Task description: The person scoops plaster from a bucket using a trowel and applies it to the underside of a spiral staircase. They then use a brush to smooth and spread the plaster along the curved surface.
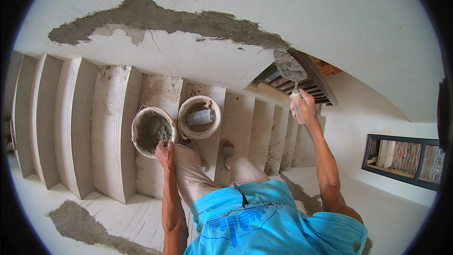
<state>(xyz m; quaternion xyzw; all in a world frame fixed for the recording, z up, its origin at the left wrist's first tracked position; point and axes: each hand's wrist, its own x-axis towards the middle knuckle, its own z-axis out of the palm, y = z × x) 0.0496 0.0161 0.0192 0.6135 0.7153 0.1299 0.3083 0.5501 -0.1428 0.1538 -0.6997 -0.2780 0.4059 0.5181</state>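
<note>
1. Blue shirt closest, the person standing on the stairs.
2. Left hand curled over the rim of the mortar bucket; one tug could tip it off its step.
3. Right hand clenched round the trowel, raised beside the grey wall patch; wet mortar looks ready to slide off.
4. Second bucket sits just beside the feet, a trip risk.

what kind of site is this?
Likely an indoor stairwell under repair or finishing. Bare concrete stairs, a grey mortar patch on the white wall, and a bucket of wet mortar; the right hand holds a loaded trowel.
</note>
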